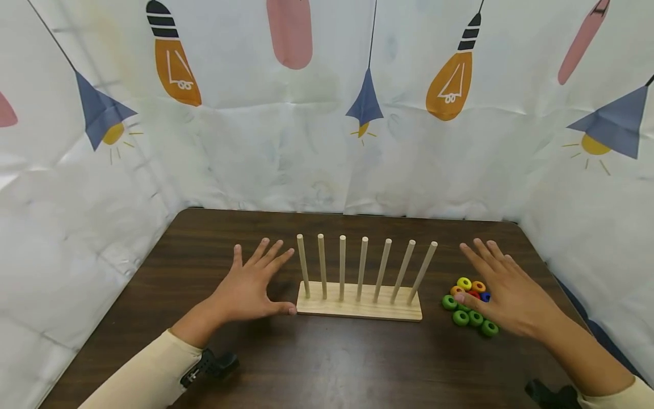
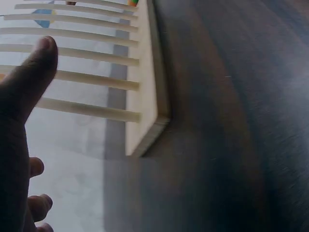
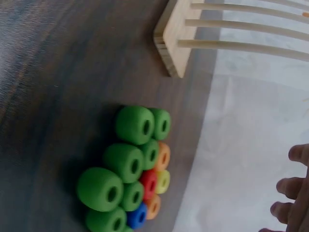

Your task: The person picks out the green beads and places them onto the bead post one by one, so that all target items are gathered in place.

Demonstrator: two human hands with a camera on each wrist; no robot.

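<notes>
A pale wooden board with several upright pegs stands mid-table; no rings sit on its pegs. My left hand is spread at its left end, thumb close to the base corner; whether they touch I cannot tell. In the left wrist view that thumb crosses in front of the pegs. On the right, my right hand hovers with fingers extended beside a cluster of beads, partly covering it. The cluster has several green beads, a red bead, a blue bead, plus orange and yellow ones.
The dark wood-grain table reaches back to a white cloth backdrop printed with lamps and bulbs. Cloth also hangs along both sides. A black strap device sits on the left wrist.
</notes>
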